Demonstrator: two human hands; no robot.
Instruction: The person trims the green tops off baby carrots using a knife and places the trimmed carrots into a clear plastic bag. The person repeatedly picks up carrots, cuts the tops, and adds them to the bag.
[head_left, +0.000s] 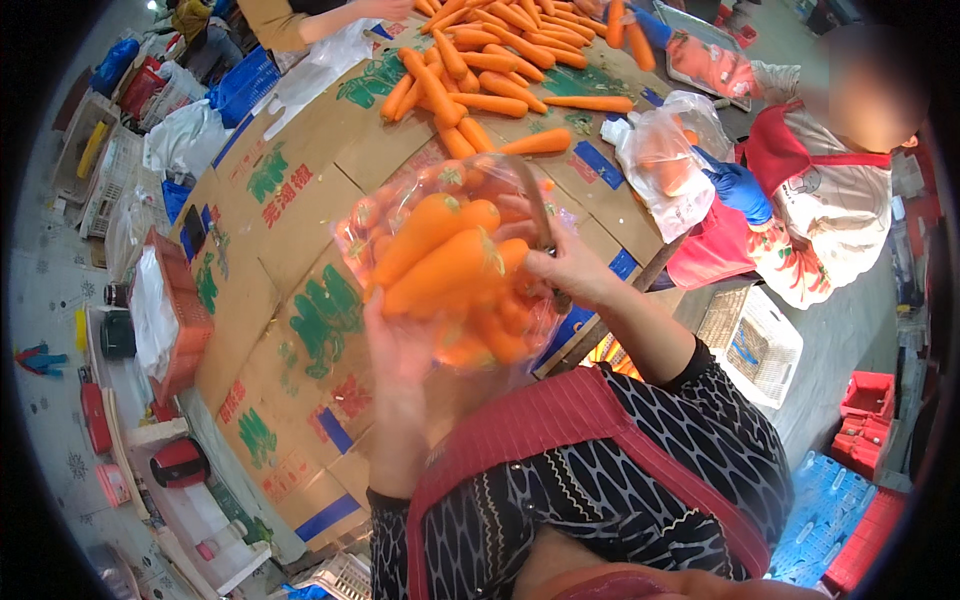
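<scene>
A clear plastic bag full of carrots (457, 277) is held up in front of my chest, over the cardboard-covered table. My left hand (405, 337) supports its lower left side, fingers against the carrots. At the bag's right side my right hand (562, 262) grips a knife with a curved blade (531, 195), its handle partly hidden by my fingers; some of those fingers also touch the bag. Beyond the bag, a heap of loose carrots (502, 60) lies on the table's far part. The bag's far side shows carrot ends pressed against the plastic.
Printed cardboard (300, 255) covers the table. At the right, a co-worker's blue-gloved hand (739, 184) holds a plastic bag of carrots (671, 165); another worker's bare arm (337, 22) reaches in at the top. An orange crate (176, 322) stands by the left edge, a white basket (750, 345) at the right.
</scene>
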